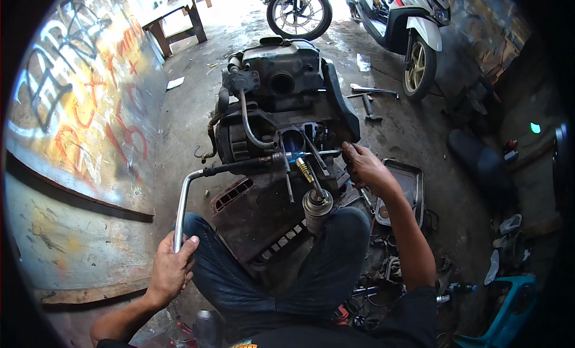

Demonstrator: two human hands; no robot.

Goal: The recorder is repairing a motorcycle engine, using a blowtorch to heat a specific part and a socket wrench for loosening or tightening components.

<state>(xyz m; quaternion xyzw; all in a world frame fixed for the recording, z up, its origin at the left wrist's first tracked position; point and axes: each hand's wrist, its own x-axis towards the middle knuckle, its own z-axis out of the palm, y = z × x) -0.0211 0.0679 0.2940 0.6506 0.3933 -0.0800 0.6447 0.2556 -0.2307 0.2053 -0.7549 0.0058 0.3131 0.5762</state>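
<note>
My left hand (171,261) grips a bent silver bar (182,204) near its lower end. The bar joins a black tube (230,167) reaching to a metal fitting at the engine (278,78). My right hand (365,165) is closed on a thin silver rod (326,153) crossing the engine's front opening. A torch canister (317,210) with a brass nozzle (304,170) stands tilted between my knees, a blue flame at its tip by the fitting. The engine rests on a dark, slotted metal piece (233,222).
Two motorbikes (428,45) stand beyond the engine. A wrench (374,90) and hammer (370,108) lie on the floor. A metal tray (416,192), scattered parts, a black seat (479,162) and a teal plastic stool (509,294) are at right. A painted wall (78,138) runs along the left.
</note>
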